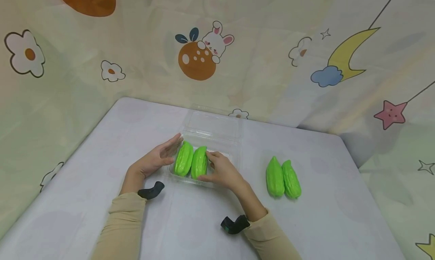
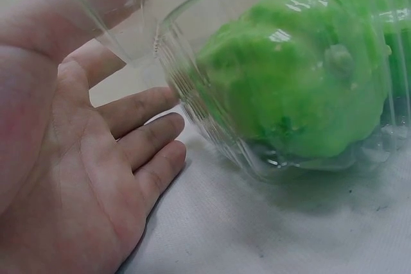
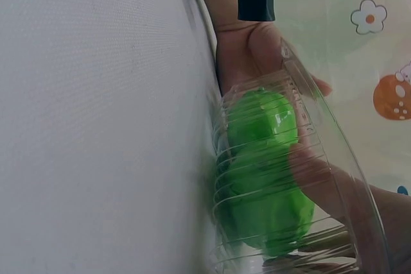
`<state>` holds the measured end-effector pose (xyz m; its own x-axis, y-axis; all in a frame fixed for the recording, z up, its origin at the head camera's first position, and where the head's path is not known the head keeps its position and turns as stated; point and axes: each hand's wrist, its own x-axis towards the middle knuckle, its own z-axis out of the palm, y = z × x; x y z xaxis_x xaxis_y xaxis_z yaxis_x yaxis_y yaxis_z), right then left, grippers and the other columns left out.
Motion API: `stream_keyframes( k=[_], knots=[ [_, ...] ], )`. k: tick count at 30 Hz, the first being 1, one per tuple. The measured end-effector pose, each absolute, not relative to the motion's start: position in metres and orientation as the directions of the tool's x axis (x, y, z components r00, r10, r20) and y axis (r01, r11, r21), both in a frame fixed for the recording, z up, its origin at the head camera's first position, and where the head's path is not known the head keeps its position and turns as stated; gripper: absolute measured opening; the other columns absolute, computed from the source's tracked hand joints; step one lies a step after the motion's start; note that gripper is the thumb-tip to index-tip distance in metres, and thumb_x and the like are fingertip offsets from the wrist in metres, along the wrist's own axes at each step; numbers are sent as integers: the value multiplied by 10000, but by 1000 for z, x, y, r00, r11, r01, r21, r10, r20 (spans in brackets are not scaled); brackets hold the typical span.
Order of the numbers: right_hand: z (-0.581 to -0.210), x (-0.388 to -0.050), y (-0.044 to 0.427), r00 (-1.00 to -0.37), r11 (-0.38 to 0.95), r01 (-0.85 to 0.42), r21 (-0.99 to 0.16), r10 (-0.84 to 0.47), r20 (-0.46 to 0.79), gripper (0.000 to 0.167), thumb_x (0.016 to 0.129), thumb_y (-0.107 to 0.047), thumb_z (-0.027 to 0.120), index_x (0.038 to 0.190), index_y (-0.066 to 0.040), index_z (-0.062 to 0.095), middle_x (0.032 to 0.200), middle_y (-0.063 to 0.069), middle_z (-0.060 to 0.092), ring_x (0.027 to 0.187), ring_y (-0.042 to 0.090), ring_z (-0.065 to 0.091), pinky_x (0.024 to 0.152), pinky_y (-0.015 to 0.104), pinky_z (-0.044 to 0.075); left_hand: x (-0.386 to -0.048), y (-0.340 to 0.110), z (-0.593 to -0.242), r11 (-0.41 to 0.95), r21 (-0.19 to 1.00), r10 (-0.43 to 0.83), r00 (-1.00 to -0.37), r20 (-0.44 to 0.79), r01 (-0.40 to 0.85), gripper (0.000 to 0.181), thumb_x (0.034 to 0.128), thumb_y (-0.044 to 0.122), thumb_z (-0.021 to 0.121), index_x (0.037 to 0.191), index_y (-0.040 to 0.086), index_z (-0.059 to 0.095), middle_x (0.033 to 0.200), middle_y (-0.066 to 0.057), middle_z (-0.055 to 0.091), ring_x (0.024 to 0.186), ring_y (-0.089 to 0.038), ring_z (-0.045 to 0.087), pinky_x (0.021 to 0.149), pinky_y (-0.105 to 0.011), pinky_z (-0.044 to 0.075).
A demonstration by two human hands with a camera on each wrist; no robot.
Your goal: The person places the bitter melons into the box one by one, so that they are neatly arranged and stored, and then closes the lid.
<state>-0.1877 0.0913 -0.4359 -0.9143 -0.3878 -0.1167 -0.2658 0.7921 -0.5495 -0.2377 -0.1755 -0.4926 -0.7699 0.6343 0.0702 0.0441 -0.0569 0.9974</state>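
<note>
Outstretched left grip [image 2: 96, 158] just beside a clear plastic box [image 2: 196, 110] with two glossy green vegetables [image 2: 289, 81] inside.

gourds [image 1: 184, 160]: bright green | box [image 1: 210, 135]: clear | sleeves [image 1: 122, 226]: beige | backdrop [image 1: 258, 63]: cream, cartoon-printed

A creased, beige fabric left sleeve [image 1: 119, 224] runs at seven o'clock, its matching beige right sleeve [image 1: 273, 237] at five. A bent, black tubular left wrist piece [image 1: 151, 191] and similar black right wrist piece [image 1: 235, 224], green-marked, adjoin them.
</note>
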Motion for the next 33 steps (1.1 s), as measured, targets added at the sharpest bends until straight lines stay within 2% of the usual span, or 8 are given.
stream_keyframes(
  k=[4, 9, 12, 21, 33],
  knots=[
    [-436, -188, 91, -915, 786, -266, -557, -388, -111, 939, 720, -414, 813, 1437, 1, 371, 1430, 162, 457, 1232, 274, 545, 983, 346, 490, -238, -176, -493, -58, 997, 635, -769, 71, 44, 856, 895, 198, 664, 1540, 244, 101, 1614, -31, 66, 1491, -198, 1, 1181, -267, 98],
    [-435, -188, 92, -914, 788, -276, -551, -393, -105, 944, 721, -433, 806, 1437, 1, 369, 1423, 157, 466, 1249, 268, 527, 999, 353, 479, -240, -175, -493, -62, 997, 640, -764, 81, 55, 857, 900, 193, 657, 1541, 223, 89, 1614, -57, 56, 1490, -227, -14, 1181, -464, 2],
    [-435, -188, 92, -912, 792, -285, -540, -397, -102, 951, 722, -446, 801, 1439, 0, 365, 1423, 152, 468, 1253, 263, 521, 1004, 354, 475, -240, -175, -494, -63, 996, 643, -761, 86, 60, 853, 904, 172, 648, 1542, 214, 84, 1613, -66, 51, 1489, -237, -21, 1169, -514, -22],
    [-438, -189, 92, -917, 794, -266, -547, -384, -111, 964, 715, -466, 798, 1444, -11, 361, 1431, 149, 461, 1252, 258, 526, 1001, 343, 477, -239, -176, -492, -67, 996, 639, -765, 84, 54, 840, 910, 158, 639, 1542, 225, 89, 1614, -53, 61, 1490, -211, -4, 1173, -453, -3],
    [-426, -185, 97, -927, 774, -250, -582, -365, -88, 922, 752, -470, 765, 1460, -50, 352, 1459, 133, 421, 1176, 290, 583, 928, 363, 524, -237, -174, -490, -34, 999, 614, -788, 54, 41, 860, 893, 176, 662, 1541, 222, 99, 1614, -35, 65, 1491, -215, -6, 1185, -479, 0]
  ],
)
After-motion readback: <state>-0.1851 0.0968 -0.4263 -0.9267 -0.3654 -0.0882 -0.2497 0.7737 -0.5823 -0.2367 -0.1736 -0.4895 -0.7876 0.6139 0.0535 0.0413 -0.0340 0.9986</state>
